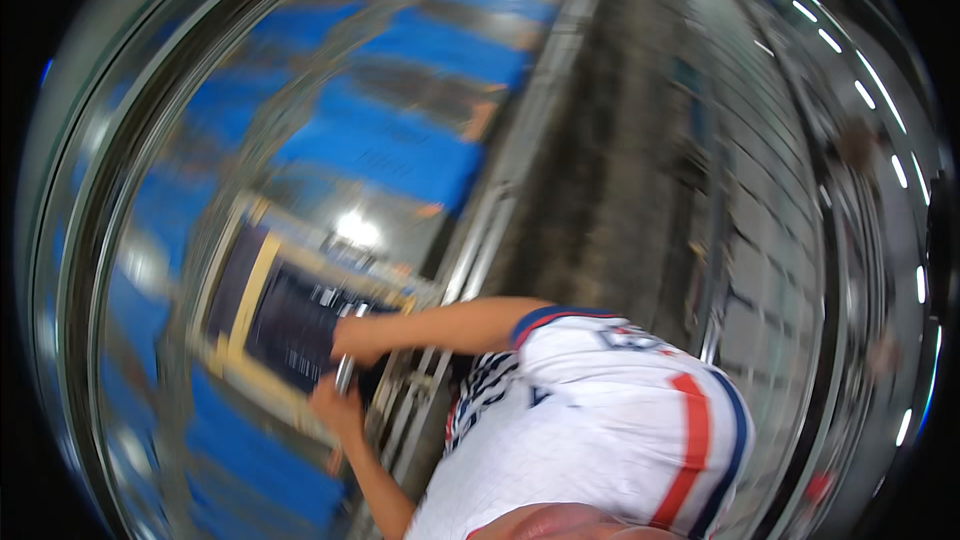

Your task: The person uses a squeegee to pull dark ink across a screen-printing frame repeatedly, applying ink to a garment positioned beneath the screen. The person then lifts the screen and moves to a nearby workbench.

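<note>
My right hand (pixel 358 340) is closed round a short silver metal rod (pixel 346 372), whose ends show on both sides of the fist. Just below it, my left hand (pixel 336 406) is curled at the lower end of the same rod, its fingers smeared by motion. Both hands are over the near edge of a dark rectangular panel (pixel 290 325) with small white print. A tan frame (pixel 217 340) surrounds the panel, and a yellow strip (pixel 252 285) crosses it. What the rod belongs to cannot be made out.
Blue sheets (pixel 390 155) with dark patches spread beyond the frame. A long metal rail (pixel 490 225) runs beside my body, next to a dark strip of floor (pixel 600 170). Grey panels (pixel 755 270) line the right side. Bright lamps (pixel 864 94) shine at the far right.
</note>
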